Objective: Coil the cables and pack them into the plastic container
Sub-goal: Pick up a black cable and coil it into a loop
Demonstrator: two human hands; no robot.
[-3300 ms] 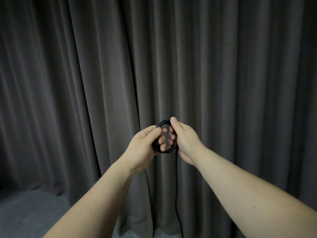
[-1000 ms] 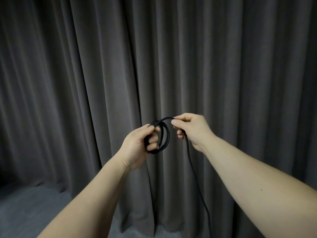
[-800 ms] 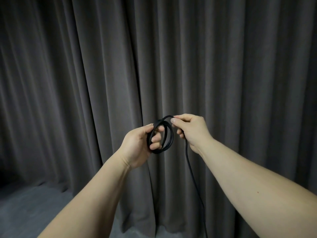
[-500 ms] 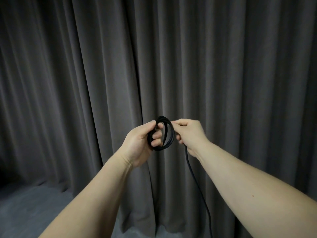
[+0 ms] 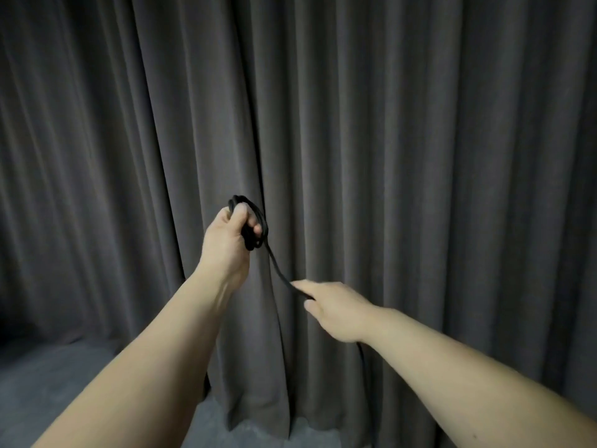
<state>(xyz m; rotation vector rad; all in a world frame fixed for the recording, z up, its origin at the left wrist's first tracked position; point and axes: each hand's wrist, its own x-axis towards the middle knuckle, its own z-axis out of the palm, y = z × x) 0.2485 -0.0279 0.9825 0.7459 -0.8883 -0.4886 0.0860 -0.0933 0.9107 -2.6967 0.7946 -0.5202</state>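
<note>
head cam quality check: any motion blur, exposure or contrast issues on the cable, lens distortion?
Head view: dim, even light, no glare; the right hand is slightly motion-smeared, the left hand sharper; the black cable has weak contrast against the dark grey curtain, and its coil detail merges into one dark mass; curtain folds bow outward toward the edges, typical wide-angle distortion; corners darken.

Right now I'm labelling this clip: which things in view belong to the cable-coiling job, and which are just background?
Belongs to the job:
- black cable, partly coiled
- left hand, gripping the coil
- right hand, holding the loose run of cable below the coil

Just background:
- dark grey curtain
- grey floor

The plastic container is not in view.
</note>
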